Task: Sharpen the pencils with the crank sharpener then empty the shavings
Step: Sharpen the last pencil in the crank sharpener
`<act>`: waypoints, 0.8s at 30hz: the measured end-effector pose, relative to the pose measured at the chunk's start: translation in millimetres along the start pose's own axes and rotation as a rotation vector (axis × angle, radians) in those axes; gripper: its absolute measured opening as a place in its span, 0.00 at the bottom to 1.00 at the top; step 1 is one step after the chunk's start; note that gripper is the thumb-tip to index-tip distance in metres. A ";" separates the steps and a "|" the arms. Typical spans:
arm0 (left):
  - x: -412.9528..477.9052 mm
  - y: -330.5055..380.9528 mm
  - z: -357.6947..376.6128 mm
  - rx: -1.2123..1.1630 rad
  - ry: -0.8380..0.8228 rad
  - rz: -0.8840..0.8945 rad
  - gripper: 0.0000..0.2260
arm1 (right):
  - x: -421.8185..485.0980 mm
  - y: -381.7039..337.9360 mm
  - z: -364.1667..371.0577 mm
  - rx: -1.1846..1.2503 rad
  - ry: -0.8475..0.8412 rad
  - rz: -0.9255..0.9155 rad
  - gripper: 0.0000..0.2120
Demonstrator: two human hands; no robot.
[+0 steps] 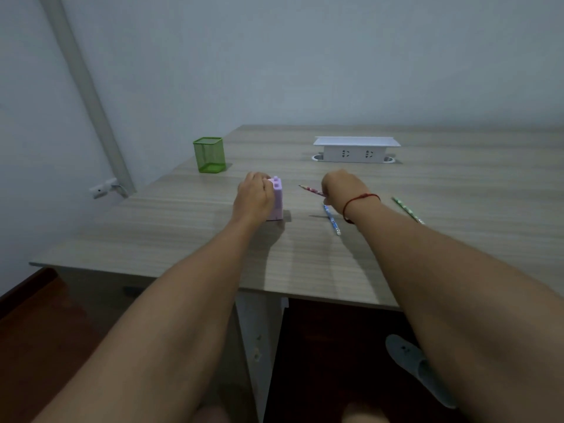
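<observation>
The left hand [254, 195] grasps the lilac sharpener [278, 198]; the right hand [341, 187] seems to pinch the red pencil [311, 189]. Press the sharpener down firmly and guide the tip in straight.

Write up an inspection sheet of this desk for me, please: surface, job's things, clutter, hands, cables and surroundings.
Surface: wood-grain desk against a pale wall.
Job's things: purple sharpener upright on the desk; red pencil raised, tip towards the sharpener; blue pencil and green pencil lying flat on the desk.
Clutter: green mesh holder at the far left; white socket box at the back.
Hands: left hand grips the sharpener; right hand holds the red pencil.
Cables: nothing seen on the desk.
Surroundings: grey slipper on the dark floor under the desk.
</observation>
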State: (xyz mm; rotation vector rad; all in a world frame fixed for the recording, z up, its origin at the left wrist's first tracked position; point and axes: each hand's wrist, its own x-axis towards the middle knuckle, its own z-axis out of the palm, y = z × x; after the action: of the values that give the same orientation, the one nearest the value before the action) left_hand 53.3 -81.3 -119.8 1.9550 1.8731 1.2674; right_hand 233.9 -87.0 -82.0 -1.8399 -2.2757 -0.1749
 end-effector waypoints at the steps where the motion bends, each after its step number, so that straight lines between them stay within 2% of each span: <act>1: -2.2 1.7 -0.3 -0.006 -0.003 0.006 0.25 | -0.4 0.0 0.3 0.024 0.000 0.014 0.10; 5: -10.6 10.8 4.1 -0.033 -0.005 -0.001 0.23 | -8.2 5.9 0.8 0.120 0.009 0.089 0.08; 9: -18.1 21.9 16.7 -0.037 0.026 0.029 0.14 | -19.5 13.9 2.9 0.205 0.031 0.204 0.09; 13: -21.3 24.0 22.6 -0.057 0.072 0.028 0.13 | -29.6 14.8 8.0 0.221 0.039 0.284 0.10; 17: -21.7 24.0 23.9 -0.052 0.086 0.026 0.13 | -33.4 10.4 16.7 0.239 0.035 0.291 0.05; 20: -22.0 25.0 24.1 -0.047 0.091 0.017 0.13 | -35.2 6.7 21.2 0.233 0.034 0.270 0.14; 24: -21.0 23.7 24.0 -0.045 0.086 0.025 0.13 | -33.9 3.7 20.7 0.225 0.023 0.270 0.14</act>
State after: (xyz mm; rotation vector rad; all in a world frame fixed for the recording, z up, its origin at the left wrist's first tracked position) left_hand 89.5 -94.4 -129.6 1.9360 1.8468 1.4097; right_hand 242.5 -113.8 -110.2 -1.9839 -1.9154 0.0979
